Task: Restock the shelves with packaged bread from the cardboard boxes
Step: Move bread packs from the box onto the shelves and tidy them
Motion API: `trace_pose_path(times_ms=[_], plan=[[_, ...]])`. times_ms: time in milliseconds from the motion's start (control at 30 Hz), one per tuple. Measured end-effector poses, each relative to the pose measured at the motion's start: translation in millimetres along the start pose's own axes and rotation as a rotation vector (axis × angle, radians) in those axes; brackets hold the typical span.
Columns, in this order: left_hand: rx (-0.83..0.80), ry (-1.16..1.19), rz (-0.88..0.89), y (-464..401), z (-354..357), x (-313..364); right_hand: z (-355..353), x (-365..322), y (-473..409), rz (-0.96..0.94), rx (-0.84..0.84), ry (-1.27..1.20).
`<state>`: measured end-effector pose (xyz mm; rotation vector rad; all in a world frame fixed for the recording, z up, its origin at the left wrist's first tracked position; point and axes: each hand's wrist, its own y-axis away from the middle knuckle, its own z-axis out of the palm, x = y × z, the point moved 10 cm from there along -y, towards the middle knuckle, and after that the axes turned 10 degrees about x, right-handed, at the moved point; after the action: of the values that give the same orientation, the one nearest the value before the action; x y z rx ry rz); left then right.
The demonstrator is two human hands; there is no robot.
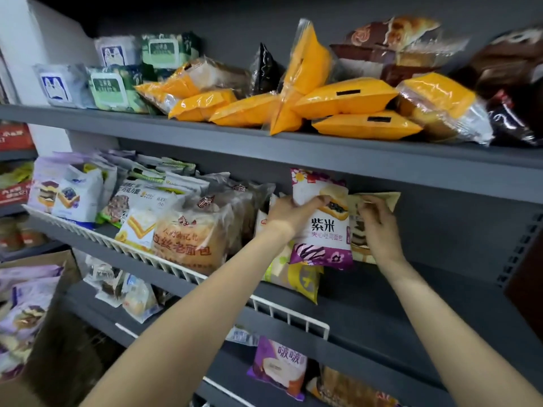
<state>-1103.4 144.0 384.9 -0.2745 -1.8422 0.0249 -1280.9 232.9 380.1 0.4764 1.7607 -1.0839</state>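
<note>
My left hand (pixel 289 214) grips a purple and white bread packet (pixel 321 227) by its upper left part and holds it upright over the middle shelf (pixel 382 312). Right behind that packet stands a beige packet (pixel 379 198), and my right hand (pixel 379 227) pinches its top edge. A yellow and white packet (pixel 296 279) leans below them on the same shelf. At the lower left, an open cardboard box (pixel 63 277) holds several purple bread packets (pixel 26 306).
A white wire rail (pixel 164 262) runs along the middle shelf's front edge. Brown bread loaves (pixel 191 239) fill that shelf to the left. Orange packets (pixel 349 101) crowd the top shelf. On the lower shelf lies a purple packet (pixel 279 368). Bare shelf shows right of my hands.
</note>
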Motion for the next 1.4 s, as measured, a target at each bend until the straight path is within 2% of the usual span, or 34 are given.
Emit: trace_pose_path(times_ms=[100,167,333,467,567,733,833,933,1033,1067,1133,1200,1267,1400], plan=[[-0.032,0.037,0.019,4,13,5,19,-2,27,0.267,-0.341,-0.280],[-0.065,0.076,0.037,11,24,9,13,-5,34,0.291,-0.386,-0.315],[-0.099,0.007,0.181,28,52,33,-31,-4,29,0.149,-0.225,-0.270],[-0.083,-0.079,0.371,33,66,55,-83,8,7,0.074,0.062,-0.083],[-0.122,-0.308,0.507,37,89,62,-116,30,-16,0.130,0.251,0.016],[-0.249,-0.604,0.595,32,147,54,-135,81,-41,0.260,0.293,0.194],[-0.277,-0.845,0.629,17,172,38,-137,119,-44,0.344,0.251,0.339],[-0.278,-0.964,0.664,2,189,28,-132,138,-47,0.371,0.194,0.351],[-0.276,-0.980,0.692,-5,198,28,-132,121,-50,0.240,0.218,0.370],[-0.270,-0.972,0.720,-5,200,30,-135,105,-50,0.124,0.251,0.494],[-0.283,-0.959,0.756,-4,202,32,-130,71,-49,-0.223,0.331,0.933],[-0.301,-0.973,0.755,-5,203,29,-107,60,-49,-0.421,0.195,1.211],[-0.309,-0.981,0.741,-5,200,28,-90,64,-49,-0.445,0.046,1.249],[-0.311,-0.989,0.757,0,192,33,-84,63,-43,-0.401,0.001,1.203]])
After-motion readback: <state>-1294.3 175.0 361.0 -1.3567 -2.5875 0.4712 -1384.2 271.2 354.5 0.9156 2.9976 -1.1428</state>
